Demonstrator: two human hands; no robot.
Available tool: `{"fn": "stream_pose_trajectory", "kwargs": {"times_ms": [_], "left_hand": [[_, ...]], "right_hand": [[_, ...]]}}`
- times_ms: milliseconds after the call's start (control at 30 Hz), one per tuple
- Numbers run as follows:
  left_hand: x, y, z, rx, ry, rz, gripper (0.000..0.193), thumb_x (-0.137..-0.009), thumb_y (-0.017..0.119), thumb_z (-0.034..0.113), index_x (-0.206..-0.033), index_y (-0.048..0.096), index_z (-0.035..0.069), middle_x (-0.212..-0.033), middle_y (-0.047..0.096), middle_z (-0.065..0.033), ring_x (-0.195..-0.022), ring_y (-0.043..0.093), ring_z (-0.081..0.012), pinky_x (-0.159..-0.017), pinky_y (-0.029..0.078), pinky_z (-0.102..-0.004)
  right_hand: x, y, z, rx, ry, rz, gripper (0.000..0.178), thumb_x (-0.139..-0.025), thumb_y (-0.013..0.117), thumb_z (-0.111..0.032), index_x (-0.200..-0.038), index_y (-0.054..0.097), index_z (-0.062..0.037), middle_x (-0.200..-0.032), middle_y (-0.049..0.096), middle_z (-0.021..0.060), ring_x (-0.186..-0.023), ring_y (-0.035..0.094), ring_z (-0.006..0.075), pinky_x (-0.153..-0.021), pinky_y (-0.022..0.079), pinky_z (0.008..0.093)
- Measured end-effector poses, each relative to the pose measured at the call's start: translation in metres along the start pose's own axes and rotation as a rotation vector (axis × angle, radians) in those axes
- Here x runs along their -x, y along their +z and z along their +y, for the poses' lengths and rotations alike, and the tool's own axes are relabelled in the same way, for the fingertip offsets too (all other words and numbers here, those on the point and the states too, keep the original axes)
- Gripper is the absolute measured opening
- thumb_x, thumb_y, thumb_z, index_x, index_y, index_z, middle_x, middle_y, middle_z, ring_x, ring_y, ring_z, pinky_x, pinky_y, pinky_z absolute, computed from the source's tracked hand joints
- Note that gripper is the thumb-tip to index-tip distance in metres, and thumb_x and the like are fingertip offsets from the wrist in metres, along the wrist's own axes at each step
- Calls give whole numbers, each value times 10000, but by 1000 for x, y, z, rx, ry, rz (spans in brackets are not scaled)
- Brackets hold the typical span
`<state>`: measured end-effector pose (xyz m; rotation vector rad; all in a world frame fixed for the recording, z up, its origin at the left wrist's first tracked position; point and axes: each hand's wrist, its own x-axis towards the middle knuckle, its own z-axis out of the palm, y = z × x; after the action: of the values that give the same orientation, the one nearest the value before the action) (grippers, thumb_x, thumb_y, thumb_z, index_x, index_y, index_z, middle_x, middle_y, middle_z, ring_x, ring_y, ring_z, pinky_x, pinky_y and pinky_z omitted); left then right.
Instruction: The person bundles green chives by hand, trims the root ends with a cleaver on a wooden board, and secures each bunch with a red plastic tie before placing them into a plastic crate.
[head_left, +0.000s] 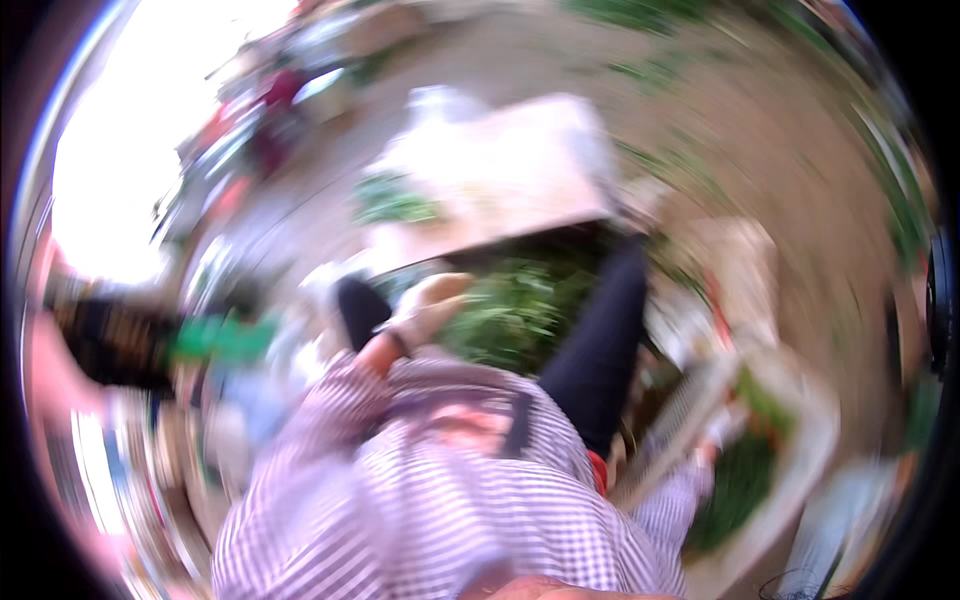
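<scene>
My left hand [430, 305], in a pale glove, is above my left thigh, beside a heap of leafy greens [525, 310] between my legs. Blur smears its fingers, and I make out nothing held. Out to the right, my right hand [727, 425], also pale-gloved, reaches into a white box [815, 425] holding more greens [742, 490]. Its fingers are too blurred to read. In front of my knees stands a low pale board or table [510, 165], with a small bunch of greens [392, 198] on its left part.
A pale sack or bag [745, 265] lies right of my right knee, with something red beside it. Clear plastic bags [320, 290] are at my left. Blurred goods [270, 120] line the far left. Loose green scraps [660, 70] lie on the brown floor.
</scene>
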<state>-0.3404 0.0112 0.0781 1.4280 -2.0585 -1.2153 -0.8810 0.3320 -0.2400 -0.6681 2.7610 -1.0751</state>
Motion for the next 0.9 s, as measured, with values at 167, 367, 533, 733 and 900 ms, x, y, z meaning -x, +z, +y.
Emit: {"fn": "stream_pose_trajectory", "kwargs": {"times_ms": [167, 367, 533, 733, 900], "left_hand": [[46, -43, -44, 178, -15, 426, 201, -894, 677, 75, -1093, 681, 46, -1052, 690, -40, -978, 626, -125, -899, 494, -289], [190, -69, -99, -67, -343, 996, 369, -836, 691, 86, -1195, 610, 59, -1122, 631, -124, -1020, 617, -251, -917, 492, -356], [301, -94, -153, -602, -310, 1295, 364, -795, 707, 96, -1147, 626, 49, -1102, 636, -130, -1009, 612, -254, -913, 486, -353], [456, -163, -302, 1, -681, 1851, 314, -856, 678, 242, -1058, 630, 6, -868, 675, -108, -762, 647, -250, -729, 527, -364], [476, -210, -317, 933, -790, 2095, 368, -935, 585, 411, -991, 617, 49, -769, 646, -73, -644, 624, -191, -512, 483, -318]], "right_hand": [[-17, -24, -60, 32, -144, 6, 482, -994, 543, -271, -1369, 495, 27, -1351, 562, 181, -1213, 549, 284, -1042, 435, 354], [-17, 4, -138, 45, -424, 8, 490, -962, 566, -250, -1360, 501, 28, -1348, 562, 187, -1218, 544, 291, -1047, 428, 364], [-12, 35, -195, 9, -522, -26, 499, -936, 586, -233, -1353, 507, 29, -1345, 561, 193, -1222, 540, 297, -1051, 422, 372], [2, 67, -236, -14, -572, -97, 511, -904, 609, -212, -1344, 514, 30, -1342, 560, 199, -1227, 535, 305, -1056, 415, 383], [2, 72, -251, 6, -557, -86, 523, -877, 628, -194, -1336, 519, 31, -1339, 560, 204, -1231, 531, 311, -1061, 409, 391]]}}
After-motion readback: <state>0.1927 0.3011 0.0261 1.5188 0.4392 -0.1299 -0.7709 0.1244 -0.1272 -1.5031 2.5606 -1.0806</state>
